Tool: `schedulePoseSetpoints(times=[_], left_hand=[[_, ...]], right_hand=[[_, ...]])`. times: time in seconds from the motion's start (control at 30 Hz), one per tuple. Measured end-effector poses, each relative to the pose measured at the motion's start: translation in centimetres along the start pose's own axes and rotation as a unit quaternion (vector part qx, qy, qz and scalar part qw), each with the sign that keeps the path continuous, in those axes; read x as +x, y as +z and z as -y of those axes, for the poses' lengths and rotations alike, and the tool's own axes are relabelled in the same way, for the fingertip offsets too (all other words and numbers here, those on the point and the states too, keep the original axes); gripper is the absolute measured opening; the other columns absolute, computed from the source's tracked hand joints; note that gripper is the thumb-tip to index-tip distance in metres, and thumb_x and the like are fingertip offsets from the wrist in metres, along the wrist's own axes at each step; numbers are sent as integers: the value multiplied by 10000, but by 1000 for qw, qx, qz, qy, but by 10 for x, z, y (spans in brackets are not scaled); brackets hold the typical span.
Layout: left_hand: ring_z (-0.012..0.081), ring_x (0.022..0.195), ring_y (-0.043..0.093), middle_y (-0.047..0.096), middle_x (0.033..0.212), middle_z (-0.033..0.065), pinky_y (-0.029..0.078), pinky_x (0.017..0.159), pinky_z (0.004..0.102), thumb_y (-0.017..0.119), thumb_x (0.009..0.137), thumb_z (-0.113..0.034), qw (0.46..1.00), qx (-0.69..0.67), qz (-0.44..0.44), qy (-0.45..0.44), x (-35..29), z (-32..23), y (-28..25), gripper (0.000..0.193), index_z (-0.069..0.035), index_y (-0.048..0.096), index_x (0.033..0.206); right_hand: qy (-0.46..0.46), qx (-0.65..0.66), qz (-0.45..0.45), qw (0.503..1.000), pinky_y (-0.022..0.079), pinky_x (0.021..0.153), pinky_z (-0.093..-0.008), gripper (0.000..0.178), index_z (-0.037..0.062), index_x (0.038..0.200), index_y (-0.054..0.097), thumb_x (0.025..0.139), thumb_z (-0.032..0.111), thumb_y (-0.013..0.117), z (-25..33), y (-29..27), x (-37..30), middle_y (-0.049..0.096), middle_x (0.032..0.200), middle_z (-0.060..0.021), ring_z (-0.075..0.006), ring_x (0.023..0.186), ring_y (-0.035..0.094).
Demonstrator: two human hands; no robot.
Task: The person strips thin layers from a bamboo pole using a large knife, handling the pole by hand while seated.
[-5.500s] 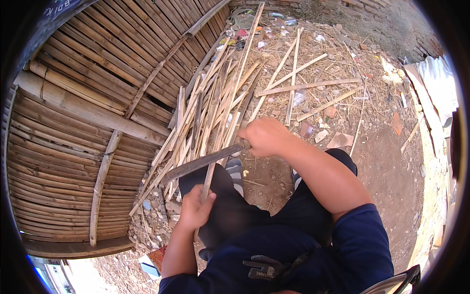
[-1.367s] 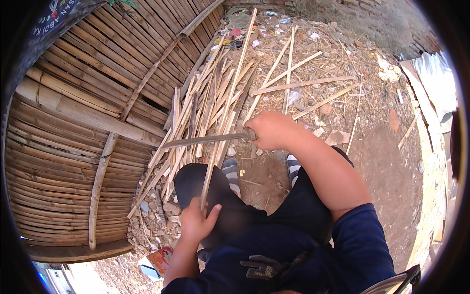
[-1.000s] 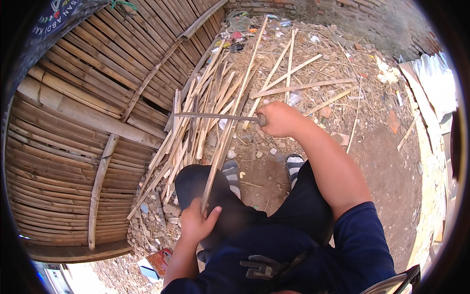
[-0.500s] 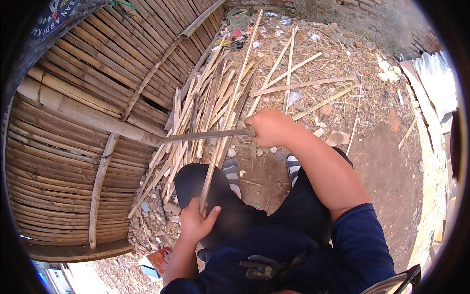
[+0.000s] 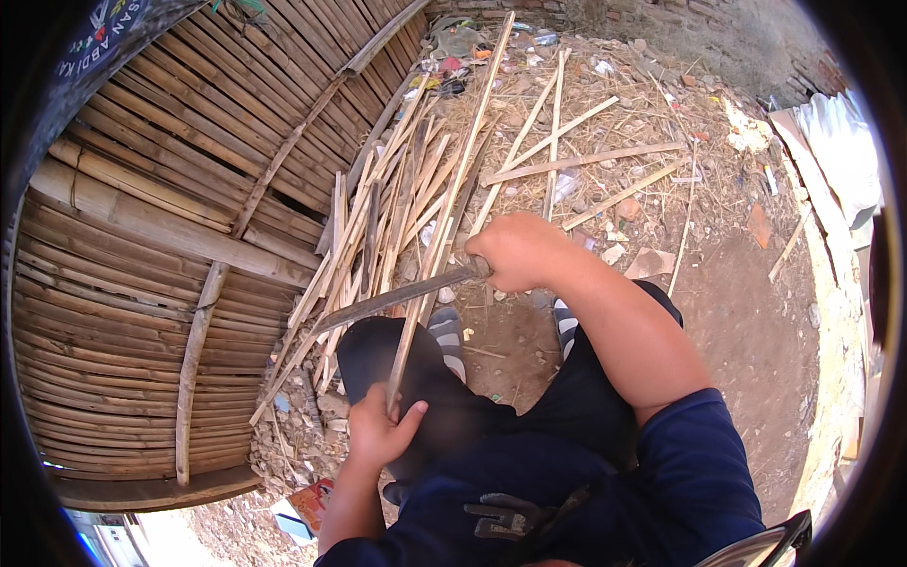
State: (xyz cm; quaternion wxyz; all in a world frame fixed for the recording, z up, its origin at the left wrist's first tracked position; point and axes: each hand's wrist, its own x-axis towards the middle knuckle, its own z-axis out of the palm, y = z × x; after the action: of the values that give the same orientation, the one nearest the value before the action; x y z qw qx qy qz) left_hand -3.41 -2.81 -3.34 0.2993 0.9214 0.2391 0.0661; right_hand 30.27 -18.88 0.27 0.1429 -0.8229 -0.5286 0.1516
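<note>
My left hand (image 5: 383,423) is closed round the near end of a long, thin wooden strip (image 5: 472,123), beside my left knee. From there the strip slants up and away over the pile. In my right hand (image 5: 515,250) is the handle of a long-bladed knife, a machete by its shape. Its dark blade (image 5: 383,300) reaches left across the strip, tip lower than the handle. Whether the edge touches the strip I cannot tell. Behind the blade lies a heap of split wooden strips (image 5: 378,203), leaning toward the bamboo wall.
A slatted bamboo wall (image 5: 123,331) rises close on my left. Loose strips (image 5: 586,163) lie crossed on straw and rubble ahead. A brick wall (image 5: 680,38) stands at the back. Bare soil (image 5: 737,321) is to my right, with a white sack (image 5: 841,156) beyond.
The machete's blade has swung so that its tip is lower and nearer my knee. My right hand has shifted slightly left. My left hand keeps its hold on the strip.
</note>
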Motion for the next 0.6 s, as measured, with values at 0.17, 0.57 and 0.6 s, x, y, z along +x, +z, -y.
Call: schedulePoseSetpoints(times=[0.17, 0.57, 0.6], left_hand=[[214, 499, 574, 541, 586, 37, 476, 520, 348, 865, 842, -341, 1000, -10, -5, -2, 4, -2, 2, 418, -26, 602, 919], [206, 499, 572, 523, 570, 46, 468, 513, 348, 876, 836, -326, 1000, -12, 0, 7, 3, 0, 3, 415, -30, 591, 897], [204, 495, 565, 520, 568, 45, 464, 511, 346, 876, 836, -323, 1000, -6, 3, 8, 1, 0, 2, 414, -29, 591, 897]], right_hand=[[110, 164, -227, 954, 566, 833, -503, 299, 45, 996, 733, 789, 256, 780, -92, 17, 9, 731, 886, -212, -423, 906, 715], [116, 147, -151, 971, 577, 905, -490, 390, 35, 1146, 736, 794, 200, 748, -74, -11, -1, 747, 1011, -237, -428, 993, 716], [125, 142, -158, 969, 576, 911, -491, 394, 38, 1152, 735, 793, 200, 752, -78, -11, -2, 746, 1011, -238, -427, 997, 717]])
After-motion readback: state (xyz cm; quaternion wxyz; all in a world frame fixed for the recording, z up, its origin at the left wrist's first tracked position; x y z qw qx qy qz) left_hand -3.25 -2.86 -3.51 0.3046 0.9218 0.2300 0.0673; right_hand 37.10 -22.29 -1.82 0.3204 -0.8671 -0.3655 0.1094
